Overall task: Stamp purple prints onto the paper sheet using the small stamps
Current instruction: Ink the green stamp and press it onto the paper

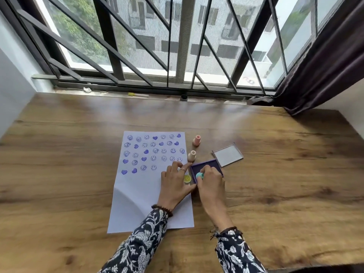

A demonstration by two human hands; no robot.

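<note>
A white paper sheet [137,194] lies on the wooden table, its upper half covered with several purple smiley and heart prints. My right hand [211,184] grips a small teal stamp [199,175] and holds it down on the purple ink pad [208,166], just right of the sheet. My left hand [173,184] rests flat on the sheet's right edge, fingers spread, touching the pad's left side. A yellow smiley stamp [187,178] lies by my left fingers. Two pink stamps [192,155] [197,140] stand upright beside the sheet.
The ink pad's clear lid [228,155] lies open to the right of the pad. A window with dark bars runs along the table's far edge, with a yellow-capped pen [137,94] on the sill. A dark curtain [325,66] hangs at the right.
</note>
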